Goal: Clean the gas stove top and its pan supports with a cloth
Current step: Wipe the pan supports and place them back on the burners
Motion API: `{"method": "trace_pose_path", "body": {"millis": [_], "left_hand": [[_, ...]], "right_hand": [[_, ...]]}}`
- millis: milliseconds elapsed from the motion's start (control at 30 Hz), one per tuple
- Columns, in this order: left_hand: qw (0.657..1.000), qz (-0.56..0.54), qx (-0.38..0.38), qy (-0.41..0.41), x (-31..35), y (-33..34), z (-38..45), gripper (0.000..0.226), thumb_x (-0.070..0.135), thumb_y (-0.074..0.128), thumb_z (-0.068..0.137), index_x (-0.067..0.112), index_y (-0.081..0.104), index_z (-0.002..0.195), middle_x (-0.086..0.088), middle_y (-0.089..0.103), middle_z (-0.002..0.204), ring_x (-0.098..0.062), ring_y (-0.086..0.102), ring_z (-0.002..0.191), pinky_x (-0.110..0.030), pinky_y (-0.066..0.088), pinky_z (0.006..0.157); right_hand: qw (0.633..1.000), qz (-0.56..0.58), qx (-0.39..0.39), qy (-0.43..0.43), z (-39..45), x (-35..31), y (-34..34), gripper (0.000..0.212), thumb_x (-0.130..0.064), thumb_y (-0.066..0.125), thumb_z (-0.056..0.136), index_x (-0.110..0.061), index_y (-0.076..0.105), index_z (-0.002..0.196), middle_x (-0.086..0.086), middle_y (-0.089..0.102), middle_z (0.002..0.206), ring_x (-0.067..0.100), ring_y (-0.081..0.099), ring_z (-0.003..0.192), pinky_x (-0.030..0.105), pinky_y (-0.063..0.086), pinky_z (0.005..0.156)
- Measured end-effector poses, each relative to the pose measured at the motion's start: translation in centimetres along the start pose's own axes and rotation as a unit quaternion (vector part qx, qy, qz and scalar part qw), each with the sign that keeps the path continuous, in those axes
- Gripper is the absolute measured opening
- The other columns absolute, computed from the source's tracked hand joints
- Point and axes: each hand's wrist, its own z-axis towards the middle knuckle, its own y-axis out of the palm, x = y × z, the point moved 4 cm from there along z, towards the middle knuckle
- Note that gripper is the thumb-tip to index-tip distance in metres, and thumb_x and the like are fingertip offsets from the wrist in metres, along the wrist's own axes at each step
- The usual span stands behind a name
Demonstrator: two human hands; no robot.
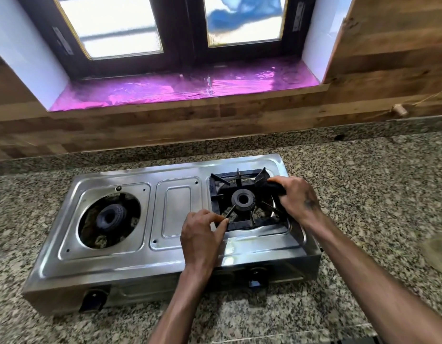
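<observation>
Granite counter (351,170) carries the stove (177,214) with free room on all sides. I see my left hand (202,234) pinching the near corner of the support (221,192) over the right burner, right hand (295,197) closed on its far corner. I judge it heavy, stiff iron; corners give the best grip. Behind stands the wall.

Home kitchen: gas stove (165,219), granite counter (363,170).
</observation>
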Motion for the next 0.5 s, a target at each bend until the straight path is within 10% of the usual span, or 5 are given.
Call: {"method": "trace_pose_path", "body": {"millis": [400, 500], "left_hand": [[0.998, -0.018, -0.001, 0.063, 0.4, -0.1, 2.6, 0.005, 0.024, 0.076, 0.083, 0.022, 0.072, 0.081, 0.011, 0.062, 0.078, -0.004, 0.05, 0.065, -0.01, 0.026, 0.055], [0.997, -0.022, 0.011, 0.077, 0.9, -0.3, 4.4, 0.006, 0.02, 0.075, 0.083, 0.018, 0.071, 0.08, 0.008, 0.061, 0.077, -0.005, 0.049, 0.065, -0.011, 0.025, 0.055]], "right_hand": [[0.997, -0.019, 0.076, 0.015, -3.6, 0.2, -0.3, 0.031, -0.006, 0.073, 0.085, -0.013, 0.071, 0.115, 0.009, 0.073, 0.082, 0.02, 0.063, 0.067, 0.031, 0.055, 0.055], [0.994, -0.02, 0.106, 0.023, -3.9, -0.6, -0.8, 0.027, -0.011, 0.075, 0.085, -0.013, 0.072, 0.112, 0.006, 0.073, 0.081, 0.012, 0.057, 0.065, 0.017, 0.046, 0.052]]}}
